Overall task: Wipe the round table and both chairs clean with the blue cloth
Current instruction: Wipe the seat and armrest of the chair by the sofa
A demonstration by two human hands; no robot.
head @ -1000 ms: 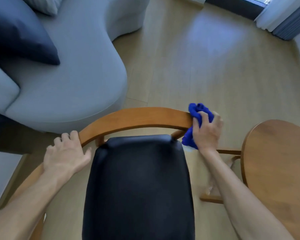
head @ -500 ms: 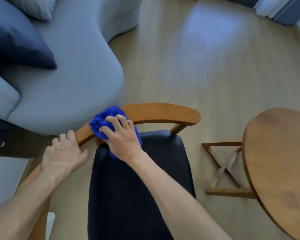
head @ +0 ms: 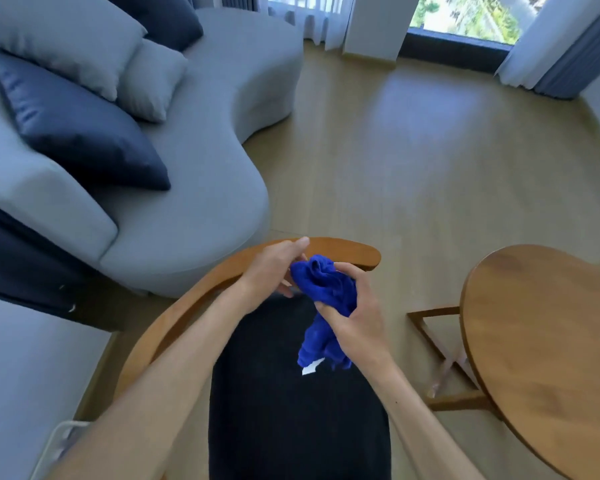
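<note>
My right hand (head: pixel 355 315) grips the bunched blue cloth (head: pixel 326 285) in mid-air above the chair's black seat (head: pixel 291 417). A tail of the cloth with a white tag hangs below my fist. My left hand (head: pixel 274 268) is right beside the cloth's upper left end, fingers fairly straight and touching it, in front of the chair's curved wooden backrest (head: pixel 184 310). The round wooden table (head: pixel 555 344) stands to the right of the chair, untouched. Only one chair is in view.
A grey curved sofa (head: pixel 194 174) with dark and light cushions fills the left side behind the chair. The table's crossed wooden base (head: pixel 440 344) sits on the floor between chair and table. Wood floor stretches to the window and curtains at the back.
My right hand lifted the cloth off the backrest's left part to above the seat. My left hand let go of the backrest and came over to the cloth. The view tilted up.
</note>
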